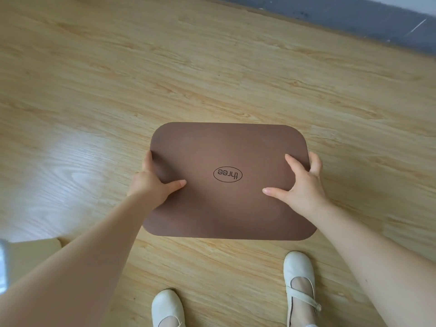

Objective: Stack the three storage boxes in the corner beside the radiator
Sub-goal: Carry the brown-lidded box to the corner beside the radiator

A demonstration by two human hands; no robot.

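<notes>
A brown storage box (226,147) with rounded corners shows its lid from straight above, with the word "three" printed in an oval at the middle. My left hand (151,182) grips its left edge, thumb lying on the lid and fingers curled over the side. My right hand (304,182) holds the right edge the same way, thumb and a finger on top. The box sides are hidden below the lid, so I cannot tell whether it rests on the floor or is lifted. No other storage box and no radiator are in view.
Light wooden plank floor (212,67) lies all around. A grey skirting strip (354,17) runs along the wall at the top right. A tan flat surface (35,253) shows at the lower left. My two feet in white shoes (299,279) stand just behind the box.
</notes>
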